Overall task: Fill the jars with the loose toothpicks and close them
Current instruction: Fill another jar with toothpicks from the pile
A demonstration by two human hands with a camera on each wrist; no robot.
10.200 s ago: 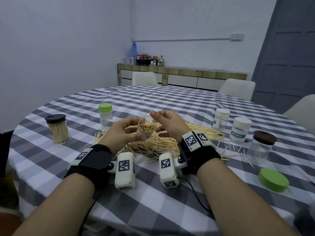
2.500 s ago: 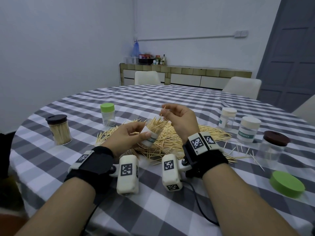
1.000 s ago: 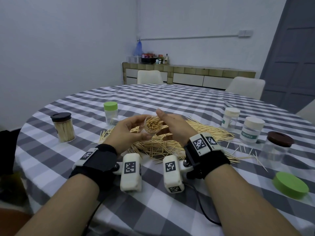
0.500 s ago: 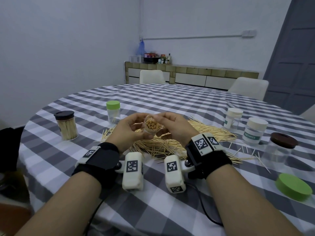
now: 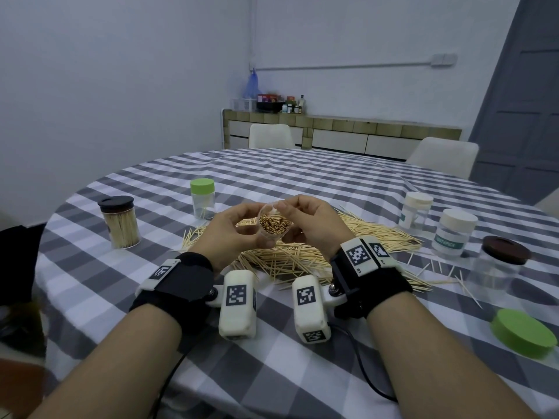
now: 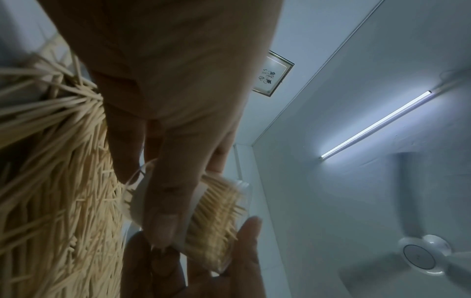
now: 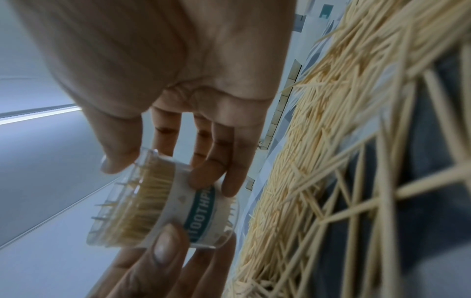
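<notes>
Both hands up over the table (image 5: 302, 182), w/ a small clear open jar (image 5: 273, 226) between them, tipped so its mouth faces the head cam. Jar is packed w/ toothpicks, tips showing at the mouth. Left hand (image 5: 233, 234) grips it: thumb and fingers curled round the body. In the right wrist view the label on the jar (image 7: 163, 203) reads "TOOTHP…", rest hidden behind fingers. Right hand (image 5: 311, 225) is at the far rim, thumb and forefinger pinching at the mouth; the other fingers lie along the jar's side. Can't tell if a single toothpick is in that pinch.

Directly under the hands: big loose pile of toothpicks (image 5: 302, 255) on the checked cloth, strays scattered off to the right.

Left side of table: dark-lidded jar (image 5: 119, 222), full of toothpicks, upright; green-lidded jar (image 5: 202, 198) beyond it, nearly empty, a few picks inside. Right side: two white-lidded jars (image 5: 455, 232), upright, near each other; brown-lidded clear jar (image 5: 499, 267) closer in; loose green lid (image 5: 523, 332) flat on the cloth near the table edge, apart from any jar.
</notes>
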